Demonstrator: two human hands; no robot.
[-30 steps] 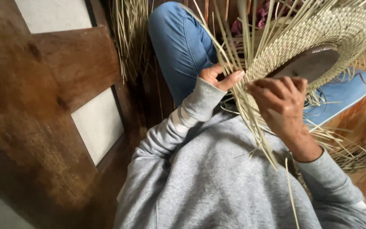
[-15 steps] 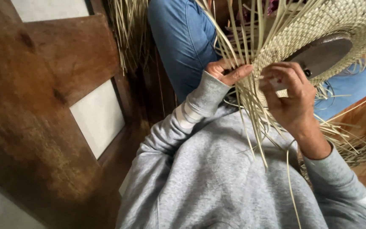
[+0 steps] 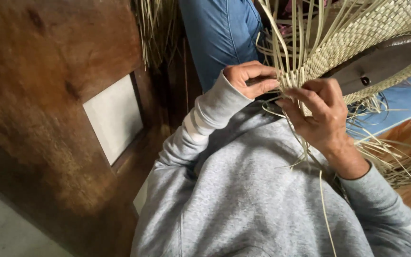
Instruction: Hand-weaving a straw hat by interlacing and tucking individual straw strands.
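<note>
One woven straw piece (image 3: 372,28) is resting up by the person's raised blue knee, pale, tightly plaited, fraying into many loose strands (image 3: 305,52) around one dark round form (image 3: 381,59). Two hands are working its edge: the right hand (image 3: 322,116) and the left hand (image 3: 250,78) are both pinching strands between curled fingers.

Item: woven straw piece (image 3: 357,33), pale, flat plaiting with a curved edge.
Support: dark rounded form (image 3: 381,59) beneath the weave, partly covered.
Loose ends: long unwoven straw strips (image 3: 291,52) fan out and hang from the weave's edge.
Pose: tilted, edge pinched at the strips by left hand (image 3: 250,78) and right hand (image 3: 322,114).
</note>
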